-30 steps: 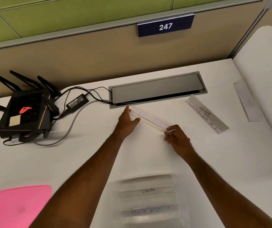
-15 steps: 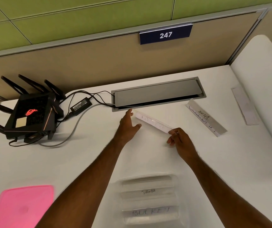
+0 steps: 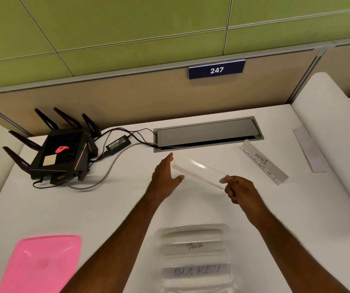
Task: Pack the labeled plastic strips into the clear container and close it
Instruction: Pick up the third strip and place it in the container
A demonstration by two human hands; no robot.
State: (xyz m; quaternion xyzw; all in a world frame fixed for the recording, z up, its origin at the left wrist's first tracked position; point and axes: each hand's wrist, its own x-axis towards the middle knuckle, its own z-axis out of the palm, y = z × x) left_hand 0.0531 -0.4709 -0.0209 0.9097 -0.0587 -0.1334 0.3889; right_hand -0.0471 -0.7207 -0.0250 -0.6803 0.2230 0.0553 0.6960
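Strip (image 3: 199, 173) spans hands: right fingers (image 3: 225, 180) pinch end, left fingers (image 3: 170, 158) straight, cradling.

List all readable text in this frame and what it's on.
"247": white digits on the dark blue wall sign.
"PANDA": handwritten on a clear plastic strip inside the clear container.
"BUCKET": handwritten on the nearer strip in that container, faint.
"BEAR": upside down on the labeled strip lying on the white desk; its larger second word is unreadable.
Black power adapter label: too small.
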